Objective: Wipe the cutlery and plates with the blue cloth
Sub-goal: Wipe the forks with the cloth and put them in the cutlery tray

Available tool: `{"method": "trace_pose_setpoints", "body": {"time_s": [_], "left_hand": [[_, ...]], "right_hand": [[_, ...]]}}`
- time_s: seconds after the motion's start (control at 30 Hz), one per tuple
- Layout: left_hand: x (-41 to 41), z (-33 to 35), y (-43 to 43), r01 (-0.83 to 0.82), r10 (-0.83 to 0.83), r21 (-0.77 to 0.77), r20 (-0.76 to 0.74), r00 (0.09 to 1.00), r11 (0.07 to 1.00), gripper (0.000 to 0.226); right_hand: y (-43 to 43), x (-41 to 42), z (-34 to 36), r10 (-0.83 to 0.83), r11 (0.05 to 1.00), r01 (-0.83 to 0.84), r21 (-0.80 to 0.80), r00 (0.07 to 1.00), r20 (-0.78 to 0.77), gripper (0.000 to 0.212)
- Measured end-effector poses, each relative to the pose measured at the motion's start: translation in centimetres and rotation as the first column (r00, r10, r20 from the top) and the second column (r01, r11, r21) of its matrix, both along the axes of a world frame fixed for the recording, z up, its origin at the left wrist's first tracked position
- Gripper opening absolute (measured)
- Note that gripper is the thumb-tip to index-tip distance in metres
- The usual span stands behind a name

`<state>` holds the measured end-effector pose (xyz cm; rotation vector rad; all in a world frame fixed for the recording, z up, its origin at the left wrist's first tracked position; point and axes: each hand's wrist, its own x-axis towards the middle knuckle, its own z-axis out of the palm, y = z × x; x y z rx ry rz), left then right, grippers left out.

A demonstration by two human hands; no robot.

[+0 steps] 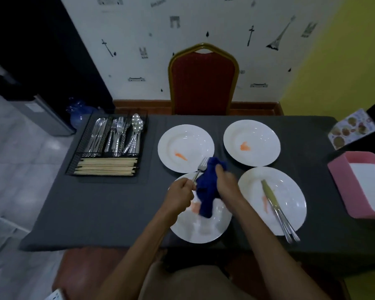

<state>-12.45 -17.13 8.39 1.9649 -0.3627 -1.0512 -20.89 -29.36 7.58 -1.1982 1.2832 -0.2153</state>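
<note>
One head-worn wide-angle view looks forward and down, close over the table [108, 202], facing the wall [139, 40].

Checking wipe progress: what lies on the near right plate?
On the near right plate lie cutlery pieces, handles overhanging the near rim, beside an orange smear. How many pieces, and any smear beneath them, is hidden.

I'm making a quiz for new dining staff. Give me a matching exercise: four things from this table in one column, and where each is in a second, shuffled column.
Things:
1. fork
2. blue cloth
3. chopsticks
4. knife

Places:
A. front compartment of the black tray
B. lying on the near right plate
C. held in the right hand
D. held in the left hand

Pairs: 1-D, 2-C, 3-A, 4-B
</note>
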Motion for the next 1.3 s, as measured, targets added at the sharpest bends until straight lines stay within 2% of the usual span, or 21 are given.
{"method": "trace_pose_setpoints", "body": {"time_s": [0.03, 0.1, 0.2, 0.23, 0.3, 0.37, 0.5, 0.57, 0.67, 0.77, 0.87, 0.97, 1.07, 1.17, 1.3], "left_hand": [[0.0, -0.2, 0.1, 0.022, -0.022, -0.006, 0.024, 0.999, 1.0, 0.026], [0.2, -0.7, 0.8, 0.098, -0.098, -0.01, 0.054, 0.994, 0.995, 0.025], [2.6, -0.8, 3.0, 0.265, -0.275, 0.094, 0.125, 0.953, 0.96, 0.032], [3.9, -0.8, 3.7, 0.252, -0.268, 0.115, 0.159, 0.95, 0.961, 0.033], [6.4, -1.0, 4.8, 0.061, -0.076, 0.067, 0.255, 0.964, 0.996, 0.031], [8.7, -1.0, 5.0, -0.131, 0.139, -0.051, 0.243, 0.96, 0.99, 0.028], [11.2, -1.0, 4.7, -0.215, 0.223, -0.173, 0.027, 0.974, 0.961, 0.019], [12.6, -1.5, 5.4, -0.233, 0.244, -0.186, 0.037, 0.969, 0.955, 0.016], [15.6, -2.0, 6.8, -0.282, 0.299, -0.154, 0.099, 0.949, 0.947, 0.018], [17.2, -2.1, 7.1, -0.394, 0.408, -0.162, 0.066, 0.91, 0.905, 0.023], [15.7, -2.6, 6.1, -0.301, 0.318, -0.159, 0.099, 0.943, 0.94, 0.032], [16.5, -3.5, 6.0, -0.21, 0.23, -0.139, 0.143, 0.963, 0.968, 0.031], [20.3, -3.7, 6.8, -0.313, 0.334, -0.136, 0.174, 0.927, 0.94, 0.023], [22.3, -3.7, 7.4, -0.441, 0.461, -0.166, 0.115, 0.88, 0.882, 0.025], [21.4, -3.9, 6.9, -0.322, 0.318, -0.125, -0.049, 0.947, 0.939, 0.027]], "right_hand": [[1.5, 1.0, 0.1, 0.053, 0.996, -0.056, 0.072, 0.998, 0.036, 0.037], [3.7, 2.8, 0.0, 0.088, 0.992, -0.095, 0.084, 0.993, 0.075, 0.032], [4.7, 4.4, -0.2, 0.003, 0.996, -0.018, 0.091, 0.988, 0.152, 0.02], [4.7, 4.7, -0.1, -0.012, 0.991, -0.013, 0.13, 0.981, 0.192, 0.022], [5.0, 5.4, 0.1, 0.027, 0.976, -0.082, 0.201, 0.965, 0.261, 0.024], [6.2, 6.6, 0.8, 0.124, 0.953, -0.191, 0.234, 0.954, 0.274, 0.021], [9.2, 9.2, 1.9, 0.231, 0.916, -0.313, 0.252, 0.923, 0.307, 0.021], [10.0, 9.9, 1.7, 0.241, 0.909, -0.331, 0.255, 0.914, 0.325, 0.023], [10.6, 10.1, 1.2, 0.354, 0.883, -0.426, 0.196, 0.88, 0.317, 0.024], [10.9, 10.5, 1.3, 0.416, 0.87, -0.469, 0.151, 0.863, 0.286, 0.021], [10.6, 12.2, 1.1, 0.318, 0.92, -0.361, 0.153, 0.915, 0.25, 0.02], [11.0, 13.6, 0.7, 0.26, 0.941, -0.303, 0.154, 0.933, 0.249, 0.017], [11.5, 14.3, 0.3, 0.335, 0.914, -0.381, 0.141, 0.903, 0.27, 0.015], [11.7, 15.9, 0.2, 0.36, 0.908, -0.401, 0.124, 0.895, 0.263, 0.02], [12.0, 19.0, -0.1, 0.294, 0.94, -0.328, 0.1, 0.921, 0.257, 0.016]]}}
